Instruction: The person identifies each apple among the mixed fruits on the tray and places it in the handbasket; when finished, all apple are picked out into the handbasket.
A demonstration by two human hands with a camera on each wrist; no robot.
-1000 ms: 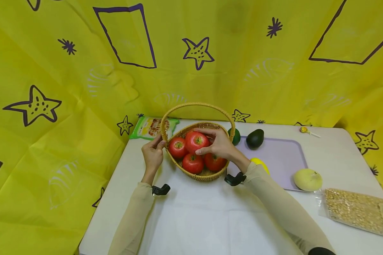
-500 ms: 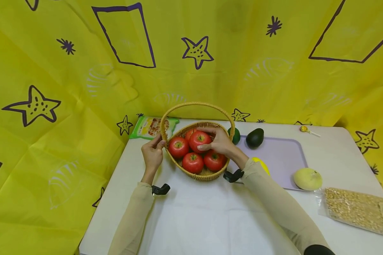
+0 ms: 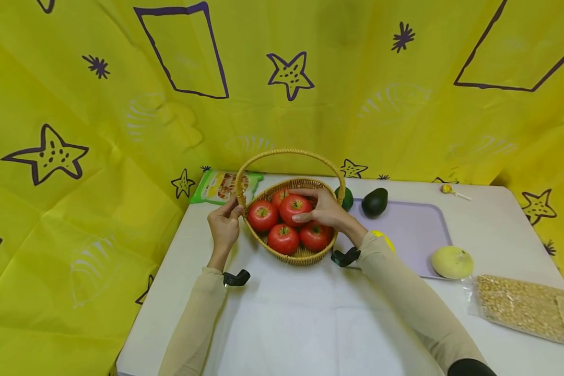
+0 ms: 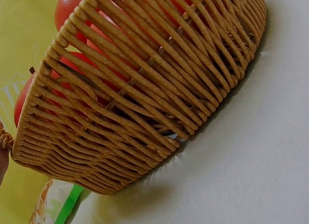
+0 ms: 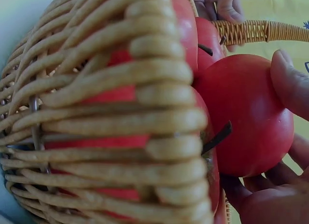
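A wicker basket (image 3: 301, 259) with a tall arched handle (image 3: 289, 151) holds several red apples. My right hand (image 3: 326, 211) grips one red apple (image 3: 293, 207) on top of the others, thumb on its near side and fingers round the far side. In the right wrist view that apple (image 5: 248, 118) leans against its neighbours just above the rim. At the basket's left side, my left hand (image 3: 224, 228) pinches the foot of the handle between thumb and fingers. The left wrist view mostly shows the woven basket wall (image 4: 135, 93), with apples behind it.
A green food packet (image 3: 216, 187) lies behind the basket's left side. To the right, a lilac tray (image 3: 418, 224) stands near two avocados (image 3: 374, 203), a partly covered yellow thing (image 3: 384, 239) and a pale round melon (image 3: 453, 262). A lollipop (image 3: 447, 189) and a grain bag (image 3: 521, 308) lie farther right.
The apple in my right hand has shifted slightly right, and another apple now shows behind it. In the last half second both hands have stayed nearly still. My left hand keeps its hold.
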